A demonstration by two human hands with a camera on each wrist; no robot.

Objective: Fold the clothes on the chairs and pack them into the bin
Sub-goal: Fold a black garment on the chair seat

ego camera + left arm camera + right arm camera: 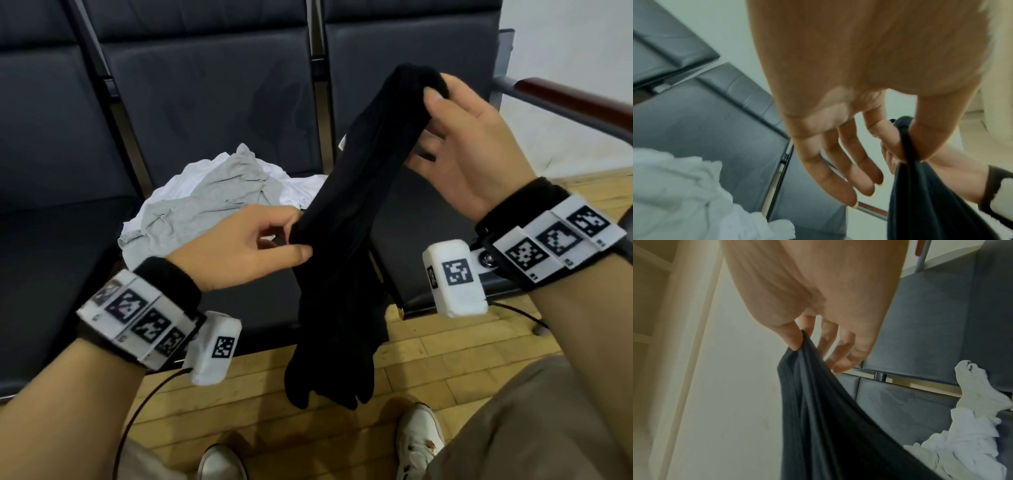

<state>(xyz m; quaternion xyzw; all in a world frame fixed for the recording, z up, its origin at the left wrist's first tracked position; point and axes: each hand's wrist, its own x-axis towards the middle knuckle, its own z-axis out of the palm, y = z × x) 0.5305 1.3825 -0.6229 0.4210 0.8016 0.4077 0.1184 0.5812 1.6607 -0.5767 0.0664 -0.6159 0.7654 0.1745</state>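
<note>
A row of dark padded chairs [212, 113] stands on a wood-block floor [428, 346], with a pale wall [565, 51] at right. On the middle seat lies a crumpled grey garment [205, 195] over white clothing [294, 192]. The left hand [239, 253] pinches a black garment [346, 219] between thumb and forefinger. The right hand [462, 147], raised higher, pinches its upper end; the rest hangs toward the floor. A wood-capped armrest [568, 99] is at far right.

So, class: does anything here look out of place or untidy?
Yes. The grey and white clothes lie crumpled on the chair seat, and the black garment dangles bunched between both hands.
</note>
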